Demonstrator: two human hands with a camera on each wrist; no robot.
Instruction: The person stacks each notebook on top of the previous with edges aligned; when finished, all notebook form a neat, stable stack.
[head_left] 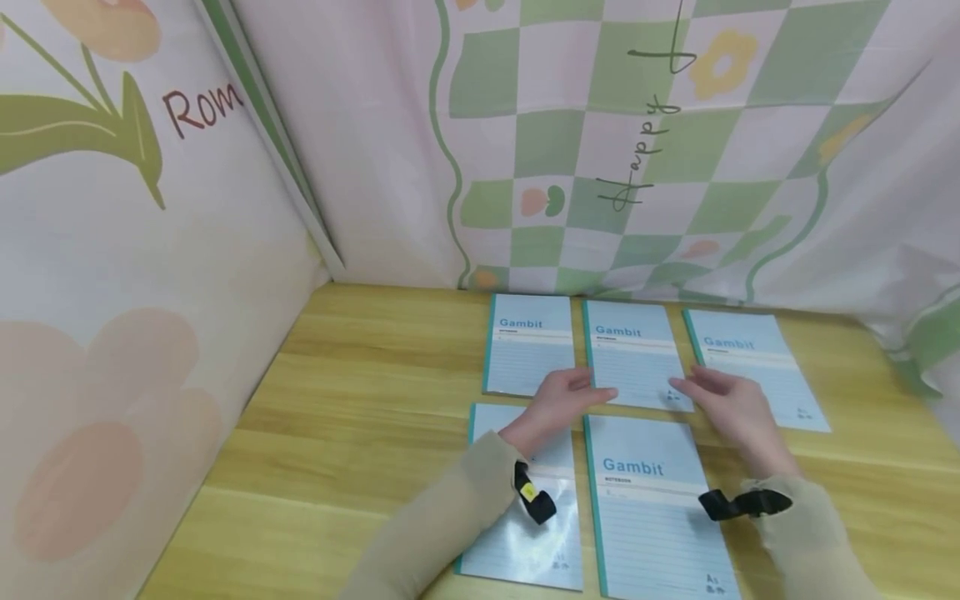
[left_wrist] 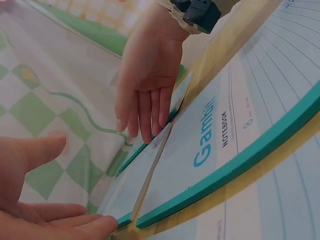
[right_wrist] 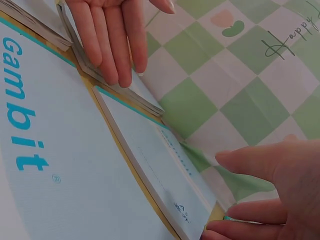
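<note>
My left hand (head_left: 561, 404) and right hand (head_left: 733, 404) flank the middle back notebook (head_left: 636, 367), a pale blue Gambit notebook with a teal spine, lying flat. Fingers of the left hand are at its lower left edge, over the corner of the left back notebook (head_left: 528, 354). On the other side, the right fingertips reach its lower right corner, beside the right back notebook (head_left: 750, 333). Both wrist views show the fingers extended, with nothing gripped. Partly hidden under my left forearm is the front left notebook (head_left: 517, 542). The front right notebook (head_left: 652, 500) lies between the forearms.
The notebooks lie in two rows on a wooden table (head_left: 337, 400), with narrow gaps between them. A green checked curtain (head_left: 585, 150) hangs along the back edge. Another printed curtain (head_left: 187, 250) borders the left side. Each wrist wears a black strap.
</note>
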